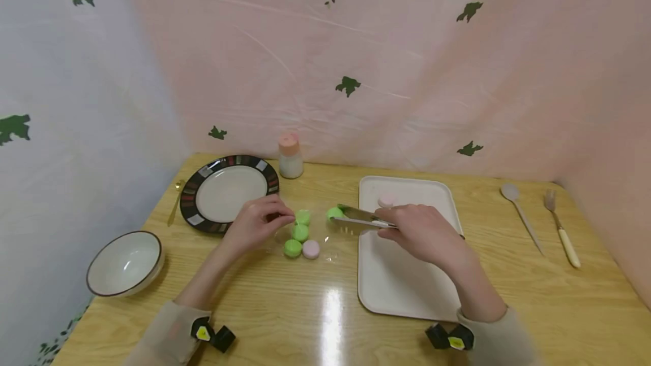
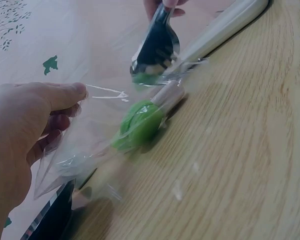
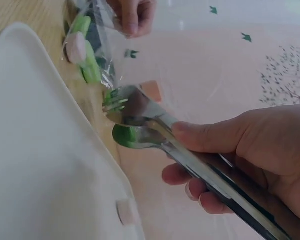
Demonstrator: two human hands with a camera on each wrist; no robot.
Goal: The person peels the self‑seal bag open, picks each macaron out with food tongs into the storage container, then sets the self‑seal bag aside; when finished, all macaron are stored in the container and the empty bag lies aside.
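Head view: my right grip holds tongs, green macaron at their tips; left grip pinches a bag

Macarons in bag, between plate and tray (spoon and fork farther right)

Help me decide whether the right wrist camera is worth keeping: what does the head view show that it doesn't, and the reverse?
Only the head view: the bowl, the two spoons and the fork.

Only the right wrist view: the tines at one tip of the tongs, which can't be made out from the head.

Both: the tongs in the right hand, the left hand, green macarons, pink macarons and the tray.
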